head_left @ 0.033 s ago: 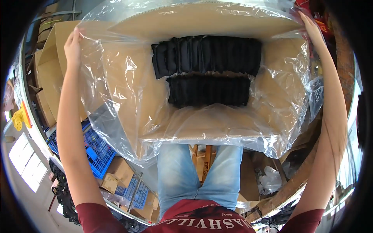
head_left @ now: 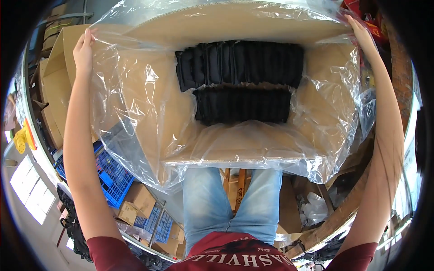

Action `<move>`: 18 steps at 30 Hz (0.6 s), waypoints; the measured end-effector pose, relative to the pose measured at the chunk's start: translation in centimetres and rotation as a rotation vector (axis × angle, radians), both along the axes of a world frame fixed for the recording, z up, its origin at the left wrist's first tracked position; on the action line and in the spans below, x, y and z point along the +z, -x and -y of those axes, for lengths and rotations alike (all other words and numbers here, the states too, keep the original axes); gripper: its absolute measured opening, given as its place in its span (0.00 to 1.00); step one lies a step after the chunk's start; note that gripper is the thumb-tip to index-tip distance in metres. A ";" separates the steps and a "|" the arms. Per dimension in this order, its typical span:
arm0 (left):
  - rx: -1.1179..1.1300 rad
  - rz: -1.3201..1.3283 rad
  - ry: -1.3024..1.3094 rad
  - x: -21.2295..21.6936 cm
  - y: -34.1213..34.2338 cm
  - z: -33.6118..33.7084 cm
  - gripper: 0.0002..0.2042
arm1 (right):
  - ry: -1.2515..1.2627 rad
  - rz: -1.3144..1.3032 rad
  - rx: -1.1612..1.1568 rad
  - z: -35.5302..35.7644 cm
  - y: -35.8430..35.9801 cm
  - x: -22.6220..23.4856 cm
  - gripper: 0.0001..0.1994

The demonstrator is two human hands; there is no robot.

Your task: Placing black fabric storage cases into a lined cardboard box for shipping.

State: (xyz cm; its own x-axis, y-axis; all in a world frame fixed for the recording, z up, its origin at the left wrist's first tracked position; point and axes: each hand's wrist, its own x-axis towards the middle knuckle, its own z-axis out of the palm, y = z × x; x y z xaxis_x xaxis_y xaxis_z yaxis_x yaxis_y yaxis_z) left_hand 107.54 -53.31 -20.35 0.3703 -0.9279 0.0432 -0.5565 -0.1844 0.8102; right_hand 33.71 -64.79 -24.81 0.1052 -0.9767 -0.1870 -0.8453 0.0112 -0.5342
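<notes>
fingers of both outstretched hands, left hand (head_left: 83,49) and right hand (head_left: 360,30), pinch the plastic bag (head_left: 135,113).

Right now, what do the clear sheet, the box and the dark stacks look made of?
Sheet: thin clear plastic film, glossy, wrinkled, see-through. Box: brown corrugated cardboard, matte; fluted edge shows at its rim. Dark stacks: probably folded black fabric, matte and soft-looking; the weave is too small to tell.

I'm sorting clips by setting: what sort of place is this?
Probably a packing or warehouse area: a big cardboard box lined with a clear plastic bag, more cartons and blue crates stacked on the floor.
</notes>
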 end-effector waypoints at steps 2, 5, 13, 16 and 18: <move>0.028 -0.040 0.002 0.1 -1.3 1.7 0.17 | -0.080 -0.025 0.005 -1.2 -2.4 -1.3 0.25; 0.164 0.251 -0.271 -2.2 -2.5 2.8 0.21 | -0.239 -0.018 -0.215 -1.5 -1.9 -2.1 0.24; -0.123 0.534 -0.556 -5.1 -3.7 0.3 0.15 | -0.073 -0.156 -0.058 -3.0 -2.8 0.9 0.21; 0.003 0.465 -0.123 0.9 -4.2 -1.4 0.14 | 0.332 -0.083 0.037 -7.9 -9.0 7.4 0.19; 0.057 0.375 0.142 1.9 -0.5 -3.5 0.13 | 0.429 -0.024 -0.101 -11.3 -8.7 9.5 0.17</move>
State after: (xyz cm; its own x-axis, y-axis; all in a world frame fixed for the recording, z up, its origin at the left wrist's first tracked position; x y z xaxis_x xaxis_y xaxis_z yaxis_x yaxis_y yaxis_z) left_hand 108.08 -49.77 -18.41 0.3547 -0.8817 0.3112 -0.8106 -0.1241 0.5723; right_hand 42.42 -53.44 -15.32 0.0056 -0.9717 0.2360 -0.8635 -0.1238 -0.4889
